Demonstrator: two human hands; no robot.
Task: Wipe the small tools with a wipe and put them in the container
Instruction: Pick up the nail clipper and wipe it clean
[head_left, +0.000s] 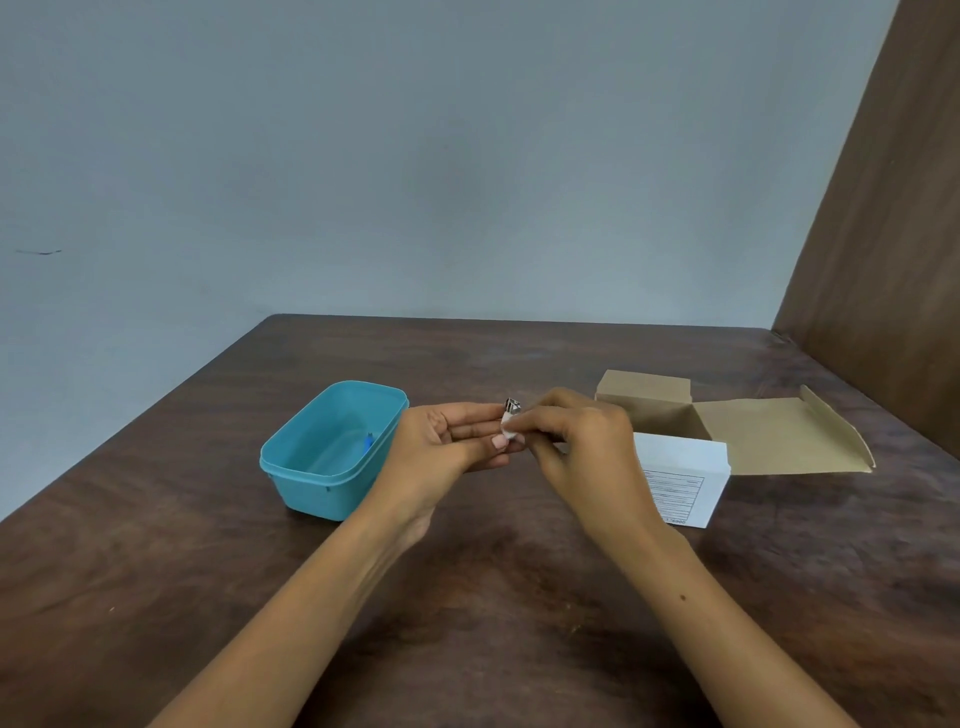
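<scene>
We hold the small metal tool (513, 406) above the bench (467, 597), pinched in our left hand (447, 441) while our right hand (571, 441) pinches the wipe (510, 430) around it, and should rub every face before the teal container (332, 452).

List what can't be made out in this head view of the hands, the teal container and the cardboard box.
- Small metal tool: tiny, mostly covered by the white wipe and the fingers; its type is unclear.
- Right hand: its grip is hidden behind its own knuckles.
- Left hand: what the fingers hold is partly covered.
- Blue item in the teal container: too small to identify.
- Cardboard box: inside hidden by the right hand and the near wall.
- Box label: too small to read.
</scene>
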